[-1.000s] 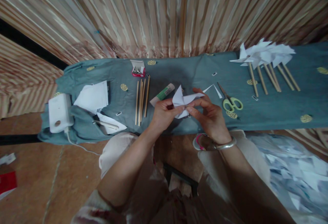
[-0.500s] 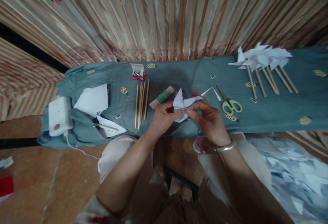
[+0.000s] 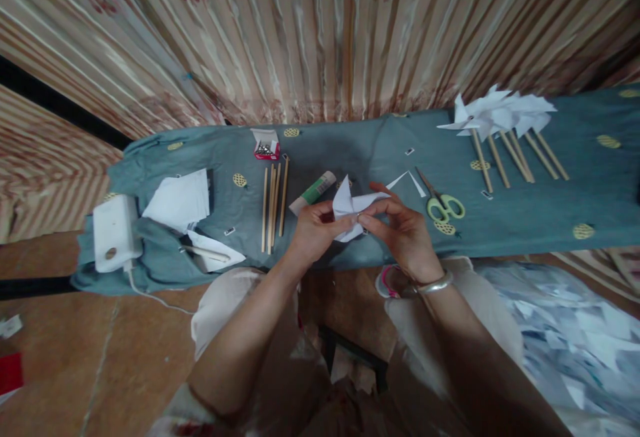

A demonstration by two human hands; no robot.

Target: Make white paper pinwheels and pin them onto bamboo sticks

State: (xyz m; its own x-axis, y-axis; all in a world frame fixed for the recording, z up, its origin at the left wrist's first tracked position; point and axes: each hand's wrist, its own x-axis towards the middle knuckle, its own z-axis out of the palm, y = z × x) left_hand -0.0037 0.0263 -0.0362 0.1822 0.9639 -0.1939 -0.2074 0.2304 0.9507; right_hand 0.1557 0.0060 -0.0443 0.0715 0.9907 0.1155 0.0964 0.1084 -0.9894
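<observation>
A white paper pinwheel (image 3: 345, 204) is held between both hands above the near edge of the cloth-covered table. My left hand (image 3: 316, 232) grips its left side, thumb pressed toward the centre. With thumb and forefinger together, my right hand (image 3: 397, 229) pinches at the pinwheel's middle; a tiny shiny spot shows there, too small to name. Just beyond my left hand lies a glue stick (image 3: 314, 192) with a green label. Green-handled scissors (image 3: 443, 204) rest to the right of my right hand, beside thin paper scraps (image 3: 407, 180).
Several wooden sticks (image 3: 274, 207) lie left of the hands, below a small red box (image 3: 267, 146) of metal pins. Farther left are stacked paper sheets (image 3: 177, 198) and a white power adapter (image 3: 117, 234). Finished pinwheels (image 3: 505, 114) on sticks lie at the right, a plastic bag (image 3: 575, 330) below.
The view has shifted slightly, moving the table things a little to the left. Both hands keep their hold on the pinwheel, with hardly any change in the fingers.
</observation>
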